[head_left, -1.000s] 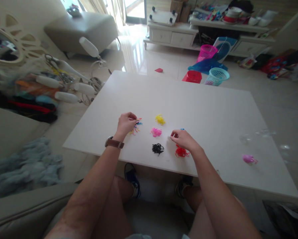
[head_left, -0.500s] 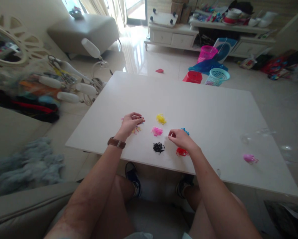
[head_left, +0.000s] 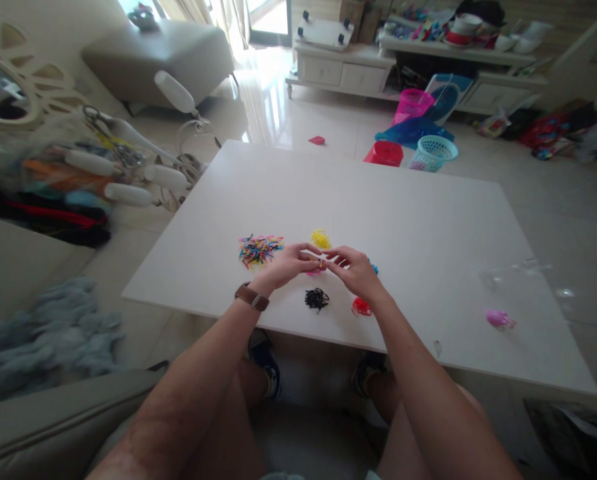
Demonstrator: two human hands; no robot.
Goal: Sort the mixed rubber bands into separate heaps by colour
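Note:
My left hand (head_left: 293, 262), with a brown watch strap on the wrist, and my right hand (head_left: 352, 268) meet fingertip to fingertip above the pink pile (head_left: 314, 272), which they mostly cover. Pinched between thumb and fingers of the left is a small yellowish rubber band (head_left: 321, 264). The right fingertips close in at the same spot; what they grip is too small to make out. Left of the hands lies a mixed-colour heap of small rubber bands (head_left: 258, 250). Single-colour piles surround them: yellow (head_left: 320, 239), black (head_left: 317, 300), red (head_left: 362, 306) and a partly hidden blue (head_left: 374, 266).
The white table (head_left: 403, 213) carries a pink bundle (head_left: 500, 319) and a small clear piece (head_left: 437, 347) on the right. Beyond it on the floor stand a red stool-like thing (head_left: 386, 153) and a light blue basket (head_left: 434, 153). A white lamp (head_left: 166, 177) stands at left.
My left hand has moved right, off the mixed heap, which now shows. My right hand has shifted slightly left, and both hands now meet over the pink pile.

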